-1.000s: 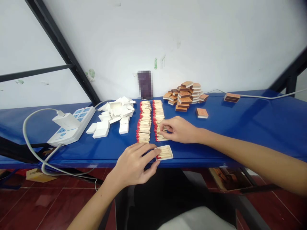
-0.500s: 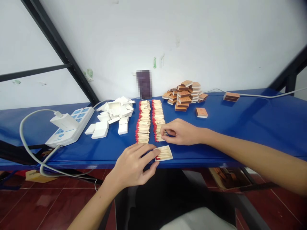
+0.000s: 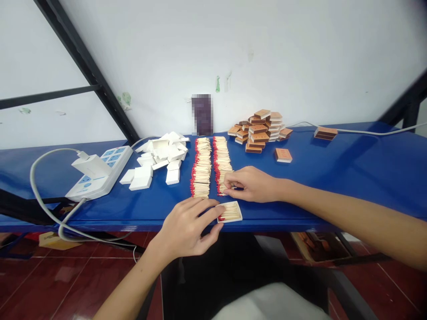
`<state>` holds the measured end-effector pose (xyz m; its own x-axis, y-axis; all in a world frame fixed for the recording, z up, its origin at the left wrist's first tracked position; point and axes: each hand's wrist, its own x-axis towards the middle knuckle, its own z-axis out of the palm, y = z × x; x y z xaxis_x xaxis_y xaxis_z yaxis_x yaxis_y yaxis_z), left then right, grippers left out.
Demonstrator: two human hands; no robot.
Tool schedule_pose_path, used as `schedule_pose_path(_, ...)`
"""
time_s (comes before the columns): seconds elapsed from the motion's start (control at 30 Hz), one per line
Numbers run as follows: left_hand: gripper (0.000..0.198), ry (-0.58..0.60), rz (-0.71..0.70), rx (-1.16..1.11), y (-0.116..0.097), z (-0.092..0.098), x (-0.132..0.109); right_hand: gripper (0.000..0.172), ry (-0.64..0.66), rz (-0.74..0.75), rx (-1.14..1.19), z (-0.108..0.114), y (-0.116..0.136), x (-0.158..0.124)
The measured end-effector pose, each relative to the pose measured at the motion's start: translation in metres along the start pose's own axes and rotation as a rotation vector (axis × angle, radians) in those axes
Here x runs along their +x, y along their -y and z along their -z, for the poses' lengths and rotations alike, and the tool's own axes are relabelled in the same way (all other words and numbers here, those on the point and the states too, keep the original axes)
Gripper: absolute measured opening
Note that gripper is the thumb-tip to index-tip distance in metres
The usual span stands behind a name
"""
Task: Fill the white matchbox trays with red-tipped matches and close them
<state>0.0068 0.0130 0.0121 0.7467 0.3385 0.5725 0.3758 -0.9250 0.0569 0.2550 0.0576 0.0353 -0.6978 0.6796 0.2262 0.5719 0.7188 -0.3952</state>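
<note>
A white matchbox tray (image 3: 239, 216) with red-tipped matches (image 3: 231, 212) in it lies near the shelf's front edge. My left hand (image 3: 193, 226) grips its left end, the index finger over the match heads and the thumb at the near side. Just beyond the tray, my right hand (image 3: 251, 184) is closed in a pinch on matches at the near end of the right match row (image 3: 222, 160). Its fingertips partly cover the sticks, so how many it holds cannot be seen. A second match row (image 3: 202, 164) runs alongside on the left, heads also facing left.
White empty trays (image 3: 163, 153) lie heaped at left, beside a power strip (image 3: 110, 178) with a plugged-in charger and looping cable. Orange-brown matchboxes (image 3: 258, 131) are piled at the back right. One single matchbox (image 3: 283, 155) sits nearer, and others (image 3: 325, 133) stand farther right.
The view has shifted slightly. My left hand stays on the tray, and my right hand remains pinched at the right match row with hardly any movement.
</note>
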Motion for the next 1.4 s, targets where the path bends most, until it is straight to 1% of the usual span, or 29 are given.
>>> schedule_pose_path(0.2, 0.024, -0.007, 0.007, 0.013, 0.000, 0.000, 0.000, 0.014, 0.016, 0.051, -0.006, -0.001, 0.000, -0.001)
schedule_pose_path(0.47, 0.025, -0.004, -0.009, 0.016, 0.000, 0.000, 0.000, 0.016, -0.002, 0.097, 0.000, -0.003, 0.005, 0.004)
schedule_pose_path(0.57, 0.024, -0.013, -0.011, 0.022, 0.000, 0.000, 0.000, 0.019, -0.003, 0.080, -0.003, -0.003, 0.005, 0.004)
schedule_pose_path(0.63, 0.025, -0.014, -0.009, 0.026, 0.000, 0.000, 0.000, 0.024, -0.013, 0.064, -0.004, -0.003, 0.004, 0.004)
schedule_pose_path(0.73, 0.025, -0.005, -0.003, 0.024, 0.000, 0.000, 0.000, 0.031, -0.027, 0.082, 0.006, -0.003, 0.003, 0.004)
schedule_pose_path(0.93, 0.025, -0.001, 0.002, 0.017, 0.001, 0.000, 0.000, 0.035, -0.043, 0.077, 0.022, -0.002, 0.002, 0.002)
schedule_pose_path(1.03, 0.025, -0.004, 0.002, 0.023, 0.000, 0.000, -0.001, 0.033, -0.048, 0.075, 0.032, 0.001, 0.002, 0.001)
schedule_pose_path(1.17, 0.025, 0.002, 0.001, 0.020, 0.000, 0.000, -0.001, 0.015, -0.034, 0.089, 0.097, 0.005, 0.002, 0.000)
schedule_pose_path(1.2, 0.025, 0.002, 0.000, 0.019, 0.000, 0.000, -0.001, 0.013, -0.025, 0.096, 0.110, 0.006, 0.003, -0.001)
schedule_pose_path(1.27, 0.025, -0.017, -0.014, 0.018, 0.000, 0.000, -0.001, 0.015, -0.004, 0.102, 0.121, 0.007, 0.003, 0.000)
schedule_pose_path(1.4, 0.024, -0.063, -0.044, 0.017, 0.000, 0.001, -0.002, 0.017, 0.014, 0.063, 0.082, 0.008, 0.004, 0.001)
